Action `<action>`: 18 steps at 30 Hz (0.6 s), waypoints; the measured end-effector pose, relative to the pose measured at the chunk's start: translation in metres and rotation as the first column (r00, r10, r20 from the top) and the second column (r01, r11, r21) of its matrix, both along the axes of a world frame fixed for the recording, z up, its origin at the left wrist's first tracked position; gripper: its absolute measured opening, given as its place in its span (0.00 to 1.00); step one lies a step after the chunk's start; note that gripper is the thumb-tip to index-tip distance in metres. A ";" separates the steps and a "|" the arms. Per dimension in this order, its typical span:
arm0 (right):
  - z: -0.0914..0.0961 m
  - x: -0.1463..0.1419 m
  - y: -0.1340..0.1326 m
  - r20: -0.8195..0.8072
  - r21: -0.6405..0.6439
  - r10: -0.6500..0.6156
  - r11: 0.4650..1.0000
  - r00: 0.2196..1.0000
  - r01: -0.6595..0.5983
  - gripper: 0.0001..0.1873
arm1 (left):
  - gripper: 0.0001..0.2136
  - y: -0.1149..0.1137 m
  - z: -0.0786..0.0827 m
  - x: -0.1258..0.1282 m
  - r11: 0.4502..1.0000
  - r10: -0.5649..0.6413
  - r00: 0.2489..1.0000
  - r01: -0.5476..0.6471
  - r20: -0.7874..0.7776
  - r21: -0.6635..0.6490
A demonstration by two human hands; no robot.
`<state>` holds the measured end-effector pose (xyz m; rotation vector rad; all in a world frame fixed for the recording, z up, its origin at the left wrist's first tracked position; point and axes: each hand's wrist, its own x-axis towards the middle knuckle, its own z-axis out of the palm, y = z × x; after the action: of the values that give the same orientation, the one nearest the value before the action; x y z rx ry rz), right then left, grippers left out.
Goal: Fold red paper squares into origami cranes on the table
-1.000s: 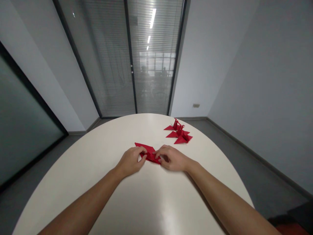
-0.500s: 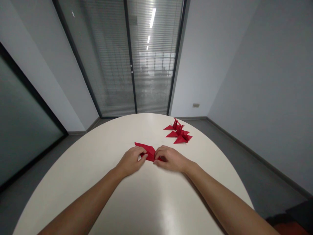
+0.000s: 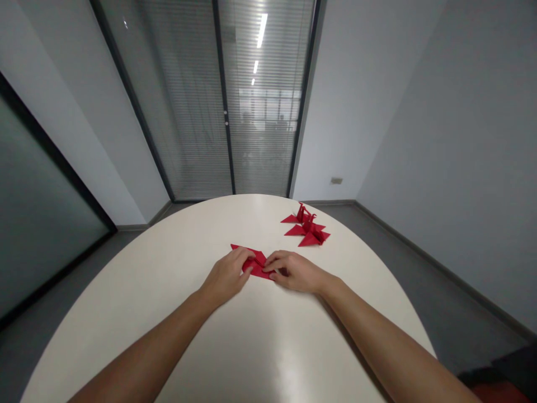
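A folded piece of red paper lies flat on the white round table, a pointed end sticking out to the far left. My left hand rests on its left part with the fingers curled and pressing down on the paper. My right hand presses on its right end, fingers bent together, thumb and forefinger at the paper's edge. Both hands cover much of the paper.
Three finished red paper cranes stand in a cluster beyond my right hand, toward the far right of the table. Behind the table is a glass partition with blinds. Grey walls close the room on the right.
My left hand has slid a little forward over the paper, covering more of it. My right hand's fingers have shifted slightly along the right end. The cranes have not moved.
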<state>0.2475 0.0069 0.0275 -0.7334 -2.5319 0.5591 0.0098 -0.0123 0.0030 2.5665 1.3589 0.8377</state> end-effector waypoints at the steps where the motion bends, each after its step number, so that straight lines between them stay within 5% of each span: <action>1: 0.000 0.000 0.000 0.003 0.009 0.003 1.000 1.000 -0.003 0.15 | 0.10 -0.001 0.001 0.001 1.000 0.001 0.999 0.000 -0.035 0.027; 10: -0.002 0.000 0.000 -0.017 0.050 0.021 0.999 1.000 -0.020 0.16 | 0.09 -0.017 0.017 0.011 0.994 0.024 0.957 0.007 -0.291 0.106; 18: -0.005 -0.003 -0.001 -0.024 0.011 0.041 0.999 0.999 -0.040 0.14 | 0.10 -0.010 0.004 0.009 0.997 0.043 0.987 -0.033 -0.153 0.069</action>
<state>0.2445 0.0057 0.0228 -0.6688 -2.5300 0.5646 0.0191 -0.0225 0.0066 2.7145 1.4495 0.7147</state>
